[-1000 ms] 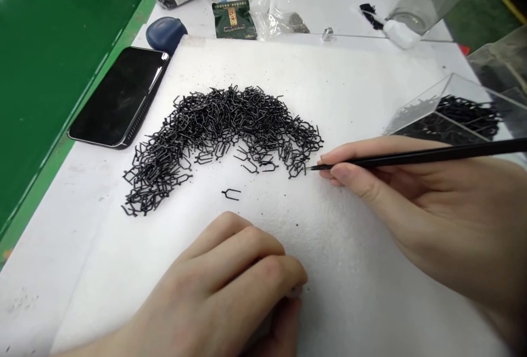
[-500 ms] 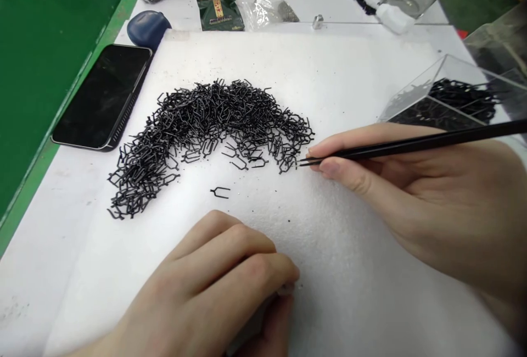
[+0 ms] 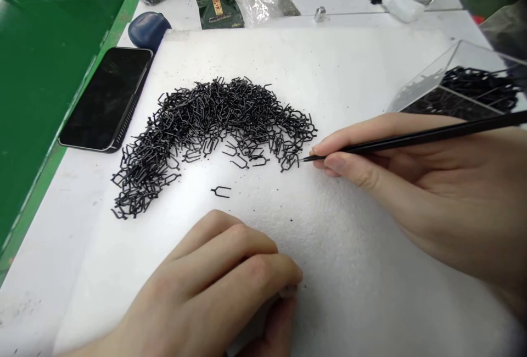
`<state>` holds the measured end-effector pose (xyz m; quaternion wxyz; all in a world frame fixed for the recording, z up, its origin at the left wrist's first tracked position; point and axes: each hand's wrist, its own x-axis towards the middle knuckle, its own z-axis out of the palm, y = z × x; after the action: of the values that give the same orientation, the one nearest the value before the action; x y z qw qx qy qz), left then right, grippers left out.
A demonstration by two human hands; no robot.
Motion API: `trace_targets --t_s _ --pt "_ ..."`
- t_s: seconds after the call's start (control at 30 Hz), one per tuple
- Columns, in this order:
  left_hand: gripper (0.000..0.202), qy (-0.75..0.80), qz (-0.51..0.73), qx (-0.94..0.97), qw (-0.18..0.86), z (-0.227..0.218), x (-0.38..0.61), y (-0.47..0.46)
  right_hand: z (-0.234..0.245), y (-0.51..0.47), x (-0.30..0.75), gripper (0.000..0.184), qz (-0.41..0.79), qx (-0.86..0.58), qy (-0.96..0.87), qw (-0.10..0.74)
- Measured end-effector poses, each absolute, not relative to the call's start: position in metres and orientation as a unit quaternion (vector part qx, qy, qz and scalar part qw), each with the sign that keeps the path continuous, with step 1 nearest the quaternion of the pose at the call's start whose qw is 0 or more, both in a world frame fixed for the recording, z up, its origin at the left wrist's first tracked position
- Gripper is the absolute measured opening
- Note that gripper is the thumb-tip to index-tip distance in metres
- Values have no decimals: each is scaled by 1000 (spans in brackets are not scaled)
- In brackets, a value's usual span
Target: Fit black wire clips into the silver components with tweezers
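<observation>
An arc-shaped pile of small black metal clips (image 3: pixel 214 126) lies on a white foam sheet (image 3: pixel 349 71). One single clip (image 3: pixel 220 191) lies apart, just below the pile. My right hand (image 3: pixel 424 203) pinches black tweezers (image 3: pixel 411 138), whose tips touch the pile's right end. My left hand (image 3: pixel 218 291) rests on the foam near the front, fingers curled into a loose fist just below the single clip; whether anything is inside is hidden.
A black phone (image 3: pixel 105 98) lies left of the foam beside a green edge. A blue case (image 3: pixel 148 28), a green packet (image 3: pixel 218 8) and plastic bags sit at the back. A clear box (image 3: pixel 461 85) of black clips stands at the right.
The view shifted slightly. The tweezers' tips stay at the pile's right end, now pressed together. My left hand has stayed put.
</observation>
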<state>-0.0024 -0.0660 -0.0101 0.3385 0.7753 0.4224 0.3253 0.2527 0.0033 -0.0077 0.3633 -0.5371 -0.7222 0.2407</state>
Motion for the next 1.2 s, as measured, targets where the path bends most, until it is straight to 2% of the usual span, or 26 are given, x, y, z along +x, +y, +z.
trace_targets --t_s 0.2,0.37,0.5,0.7,1.2 --pt "25 429 319 777 334 -9 -1 -65 -11 4 254 23 258 -535 -715 369" --pt "23 431 320 775 332 -9 0 -66 -14 4 253 28 323 -531 -683 383" --pt "24 426 319 779 333 -8 0 -65 -14 3 253 27 307 -535 -689 382" --pt "23 432 314 778 332 -9 1 -65 -17 -1 258 27 218 -539 -719 380" --pt "26 424 329 778 328 -13 3 -65 -18 4 259 25 257 -520 -724 373"
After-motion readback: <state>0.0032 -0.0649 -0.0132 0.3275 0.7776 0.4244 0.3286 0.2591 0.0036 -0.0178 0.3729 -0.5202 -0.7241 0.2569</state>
